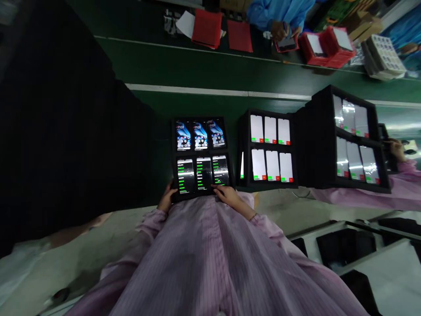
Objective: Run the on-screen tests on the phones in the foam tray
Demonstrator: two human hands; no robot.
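In front of me lies a black tray [200,153] with two rows of smartphones. The back-row phones [200,135] show home screens with a clock. Dark screens with green and white text lines fill the front-row phones [203,174]. My left hand [166,197] grips the tray's front left corner, thumb near its rim and the other fingers partly hidden. Over the tray's front edge, my right hand [227,195] stretches its index finger to the lower end of the front right phone [220,170]; it holds nothing that I can see.
Right of my tray stands another black tray [243,145] of white-screened phones, then a taller stack of trays [315,136]. Black cloth-like material [75,131] covers the left. Across the green bench [204,72], a person in blue handles a phone near red sleeves [207,28].
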